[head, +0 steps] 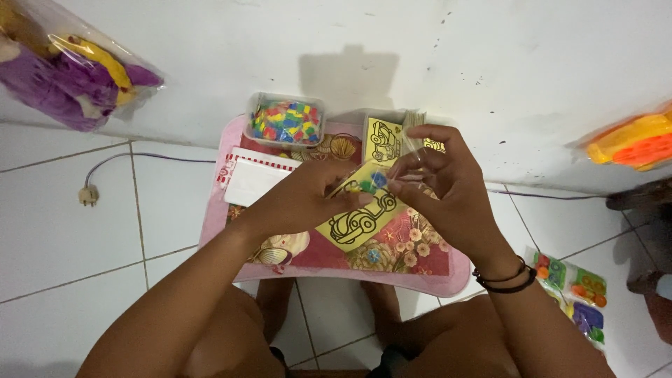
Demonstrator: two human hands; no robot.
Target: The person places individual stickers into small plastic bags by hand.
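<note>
Hands [301,199] [448,185] two, yellow card [353,224] one

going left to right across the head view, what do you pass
purple plush bag → wall plug → white card → left hand → yellow car card → right hand → toy blister pack → orange toy

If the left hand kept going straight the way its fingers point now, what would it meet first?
Probably the right hand: the left hand points toward it, fingertips almost meeting over the yellow car card both hold. Beyond lies the stack of yellow cards, though depth is hard to judge from above.
</note>
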